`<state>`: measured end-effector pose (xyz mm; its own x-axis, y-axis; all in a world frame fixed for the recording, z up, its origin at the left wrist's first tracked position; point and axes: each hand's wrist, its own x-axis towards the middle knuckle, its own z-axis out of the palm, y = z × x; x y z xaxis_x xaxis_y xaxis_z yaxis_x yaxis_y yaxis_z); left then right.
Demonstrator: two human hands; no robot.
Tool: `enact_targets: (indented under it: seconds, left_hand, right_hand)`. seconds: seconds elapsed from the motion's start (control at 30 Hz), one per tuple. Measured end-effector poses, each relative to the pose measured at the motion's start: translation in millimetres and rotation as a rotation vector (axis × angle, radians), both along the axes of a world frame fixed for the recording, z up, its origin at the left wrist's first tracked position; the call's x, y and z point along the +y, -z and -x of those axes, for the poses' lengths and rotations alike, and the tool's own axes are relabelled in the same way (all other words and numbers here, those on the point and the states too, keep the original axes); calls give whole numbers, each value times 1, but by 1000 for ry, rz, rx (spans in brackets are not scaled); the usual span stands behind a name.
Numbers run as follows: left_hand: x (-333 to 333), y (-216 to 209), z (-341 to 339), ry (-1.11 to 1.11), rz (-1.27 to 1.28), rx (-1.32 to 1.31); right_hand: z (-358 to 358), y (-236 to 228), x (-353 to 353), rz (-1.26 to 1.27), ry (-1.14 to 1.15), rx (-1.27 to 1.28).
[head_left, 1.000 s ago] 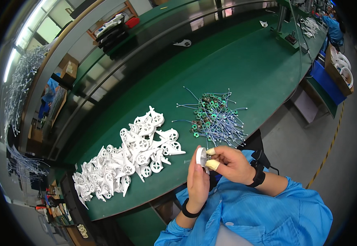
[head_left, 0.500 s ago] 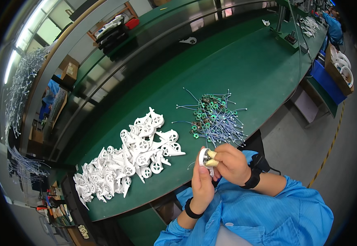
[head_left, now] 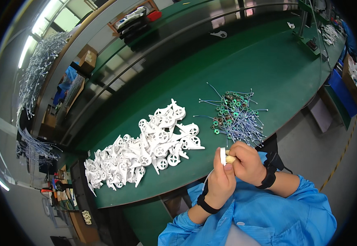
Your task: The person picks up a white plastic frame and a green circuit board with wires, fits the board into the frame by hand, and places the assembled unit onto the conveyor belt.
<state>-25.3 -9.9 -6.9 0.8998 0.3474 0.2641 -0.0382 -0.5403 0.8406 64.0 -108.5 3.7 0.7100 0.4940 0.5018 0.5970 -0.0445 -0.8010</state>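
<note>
From my remote view through the head camera, going left to right: well to the left of the fingers hangs one thick bundle of pale wires [head_left: 41,74], too tangled for me to count. Nearer, left of the fingers, one long heap of white plastic pieces [head_left: 137,151] covers part of the green table [head_left: 285,74]; each has a round, spoked end and a tapering arm, and they overlap too much to count. Straight ahead, far beyond the fingers, lies one loose white piece [head_left: 219,34].

The left hand [head_left: 220,186] has its thumb and fingers clamped on one white part [head_left: 222,156]. This part sits upright between the two hands, smooth and matte, its narrow rim toward me, so its face is hidden. A thin pale cable [head_left: 205,178] curves beside the left hand. Just beyond the fingers is one heap of blue-grey wires with green ring-shaped boards [head_left: 238,117], dozens at least.

The right hand [head_left: 248,164] bends its fingers, in yellowish fingertip covers [head_left: 230,159], against the part's right side; I cannot tell whether they grip anything. Two black wristbands [head_left: 206,205] show, one per wrist. Any lettering is too small to read.
</note>
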Motion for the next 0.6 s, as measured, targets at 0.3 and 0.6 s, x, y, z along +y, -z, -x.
enact_targets:
  seconds: [0.3,0.6]
  left_hand:
    - [7,14,0,107,979,-15]
    - [7,-7,-4,109,1106,0]
  right_hand:
    - [-3,-11,1,114,-105,115]
    - [8,-20,-6,160,-28,46]
